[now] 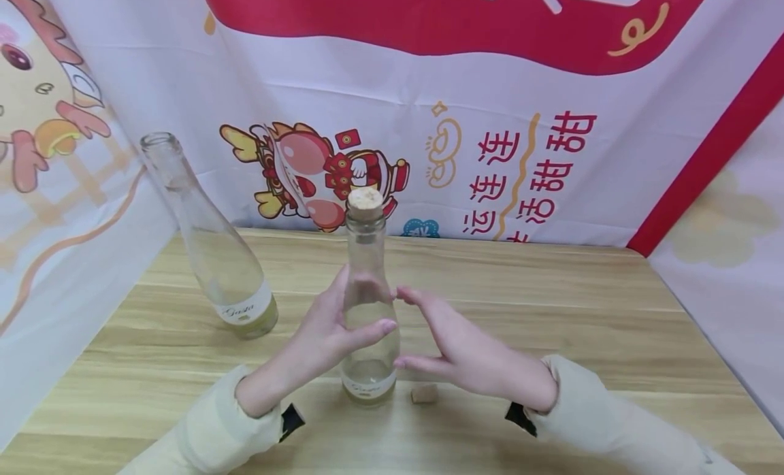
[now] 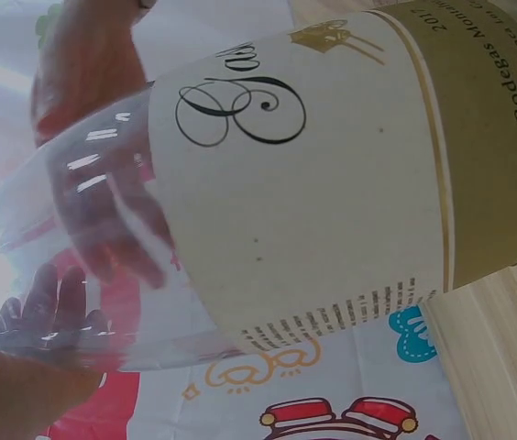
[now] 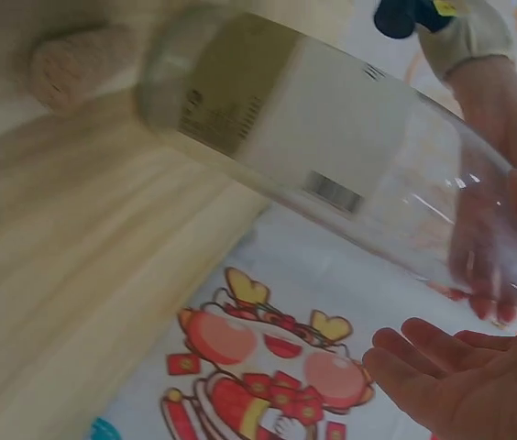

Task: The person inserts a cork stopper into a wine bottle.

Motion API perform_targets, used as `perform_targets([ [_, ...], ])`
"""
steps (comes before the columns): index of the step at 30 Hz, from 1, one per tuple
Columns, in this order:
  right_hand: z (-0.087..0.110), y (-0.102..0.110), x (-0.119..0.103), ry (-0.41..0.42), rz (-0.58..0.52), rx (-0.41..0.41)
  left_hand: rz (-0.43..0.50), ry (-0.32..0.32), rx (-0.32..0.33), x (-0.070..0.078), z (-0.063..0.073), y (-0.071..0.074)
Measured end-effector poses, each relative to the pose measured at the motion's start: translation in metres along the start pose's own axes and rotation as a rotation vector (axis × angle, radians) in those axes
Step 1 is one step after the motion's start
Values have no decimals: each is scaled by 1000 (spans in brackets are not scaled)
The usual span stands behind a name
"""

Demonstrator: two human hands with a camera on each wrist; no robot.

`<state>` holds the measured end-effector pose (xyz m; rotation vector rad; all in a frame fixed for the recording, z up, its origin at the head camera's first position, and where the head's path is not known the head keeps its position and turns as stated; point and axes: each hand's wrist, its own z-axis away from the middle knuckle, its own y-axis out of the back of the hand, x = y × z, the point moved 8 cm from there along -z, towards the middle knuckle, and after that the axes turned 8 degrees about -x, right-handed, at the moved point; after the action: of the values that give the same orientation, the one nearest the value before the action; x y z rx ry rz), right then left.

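A clear glass bottle [image 1: 369,356] stands upright on the table, with a cork [image 1: 365,201] seated in its mouth and sticking up above the rim. My left hand [image 1: 327,335] holds the bottle's body from the left, thumb across the front and fingers behind. On the other side, my right hand [image 1: 468,346] is spread with thumb and fingers apart, its fingertips close to the glass; whether they touch it I cannot tell. The bottle's cream and gold label [image 2: 332,156] fills much of the left wrist view. Beside the base lies a loose cork [image 3: 71,69].
A second clear bottle [image 1: 223,264], its mouth uncorked, stands at the left of the wooden table [image 1: 551,305]. Printed white and red cloth [image 1: 392,80] hangs behind the table's back edge and along both sides.
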<state>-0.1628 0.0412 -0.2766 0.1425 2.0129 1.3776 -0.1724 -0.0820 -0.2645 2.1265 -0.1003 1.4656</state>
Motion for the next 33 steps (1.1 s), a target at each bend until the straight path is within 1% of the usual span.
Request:
perform_targets([
  [5,1,-25,14,-26,7,-63,6,-15,-2,1,0,0],
  [7,1,-32,17,-22,4,-79,7,-24,-1,2,0,-1],
  [14,-3,-49,18,40,-72,-72,4,-14,-2,2,0,-1],
  [17,-6,-54,18,38,-111,-79,0,-27,-3,3,0,0],
  [22,-9,-60,15,55,-142,-77,-15,-58,-9,5,0,0],
  [28,-13,-63,14,38,-138,-33,-36,-84,1,8,-1,1],
  [31,-18,-61,14,16,-187,1,-50,-119,18,12,-3,6],
  [33,-22,-56,13,21,-241,45,-63,-139,32,17,-6,11],
])
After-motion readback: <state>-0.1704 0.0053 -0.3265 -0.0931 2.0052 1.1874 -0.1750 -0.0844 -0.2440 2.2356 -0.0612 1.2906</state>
